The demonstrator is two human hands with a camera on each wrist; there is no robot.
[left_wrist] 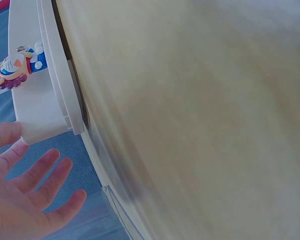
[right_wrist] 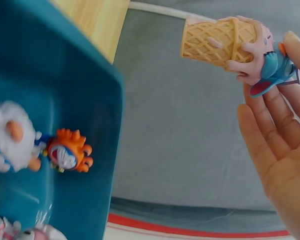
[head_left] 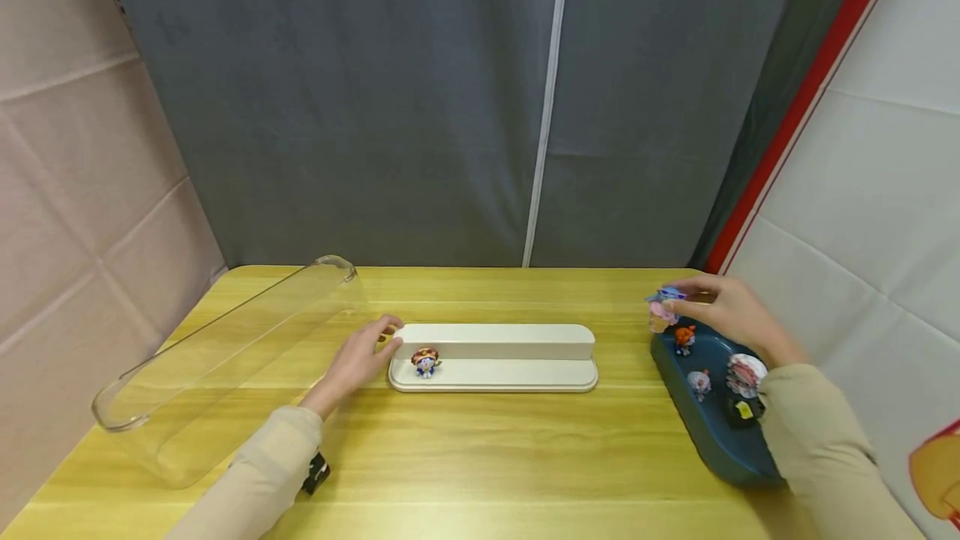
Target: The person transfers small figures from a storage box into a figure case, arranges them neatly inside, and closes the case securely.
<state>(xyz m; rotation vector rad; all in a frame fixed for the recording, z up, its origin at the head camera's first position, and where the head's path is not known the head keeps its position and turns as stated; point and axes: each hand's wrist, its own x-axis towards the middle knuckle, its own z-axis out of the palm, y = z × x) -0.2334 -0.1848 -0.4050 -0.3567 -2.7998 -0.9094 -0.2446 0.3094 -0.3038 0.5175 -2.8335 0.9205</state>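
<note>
My right hand (head_left: 723,311) pinches an ice cream cone figurine (right_wrist: 225,45) by its blue top, thumb on one side and fingers on the other. In the head view the cone hangs just over the far left corner of a dark blue tray (head_left: 678,402). My left hand (head_left: 358,361) has its fingers spread, with thumb and index fingertip right at the left end of a white stepped display base (head_left: 517,375). On the lower step, near that end, stands a small figurine with a reddish-brown head covering (head_left: 425,362).
Inside the tray are several figurines, among them an orange-topped one (right_wrist: 67,151) and a white-haired one (right_wrist: 10,135). A clear plastic cover (head_left: 232,365) lies slantwise on the wooden table (head_left: 480,457) at left. A small black object (head_left: 317,473) sits beside my left sleeve.
</note>
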